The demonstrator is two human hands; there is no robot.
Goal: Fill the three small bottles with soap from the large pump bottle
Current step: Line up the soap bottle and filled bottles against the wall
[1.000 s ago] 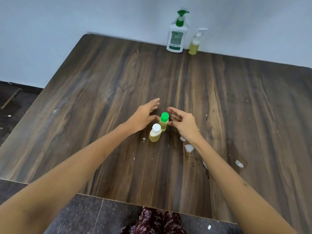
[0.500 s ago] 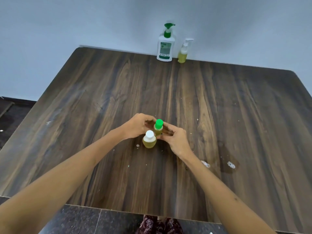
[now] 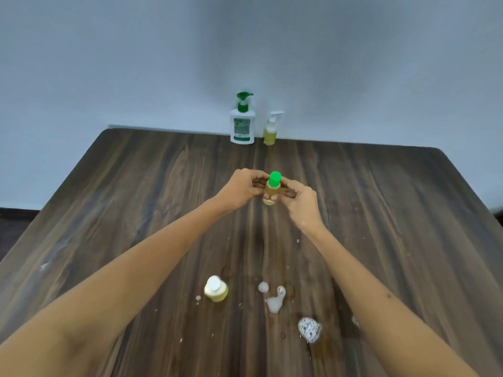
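A small green-capped bottle (image 3: 273, 187) of yellow soap is held upright above the table's middle. My left hand (image 3: 241, 187) and my right hand (image 3: 300, 204) grip it from either side, fingers curled round its body. A second small bottle with a white cap (image 3: 215, 289) stands on the wooden table (image 3: 136, 202) nearer to me, apart from both hands. At the far edge by the wall stand the large white pump bottle with a green pump (image 3: 242, 123) and a small clear pump bottle (image 3: 270, 129) with yellow soap.
Blobs of white foam (image 3: 309, 329) and wet spill marks (image 3: 273, 302) lie on the table near the front, right of the white-capped bottle. A pale wall rises behind the table. Dark floor shows at the left.
Both hands closed on the green-capped bottle and lifted it away from the white-capped one, which stayed on the table. The camera has tilted up, showing more wall.
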